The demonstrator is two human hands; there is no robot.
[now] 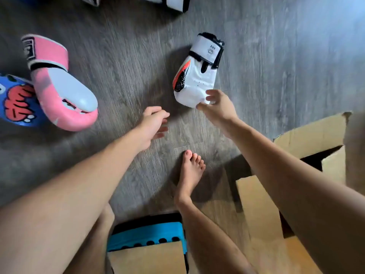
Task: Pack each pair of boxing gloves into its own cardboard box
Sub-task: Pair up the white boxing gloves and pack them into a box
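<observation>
Blue glove: cut by the left edge, right side hidden behind the pink glove. Far edge crops a white-and-black thing, can't identify it. Right hand covers the near tip of the white glove; gripping or only touching, can't tell. Cuff print unreadable. Left hand: fingers blurred. Cardboard box: forearm crosses it, inside dark. Blue holed thing near edge: half under cardboard.

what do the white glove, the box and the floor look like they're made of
White glove: smooth, slightly shiny skin with small punched holes, likely leather or faux leather over padding. Box: plain brown matte cardboard with a rough flap edge. Floor: grey wood-grain planks with seams, probably laminate or vinyl.
</observation>
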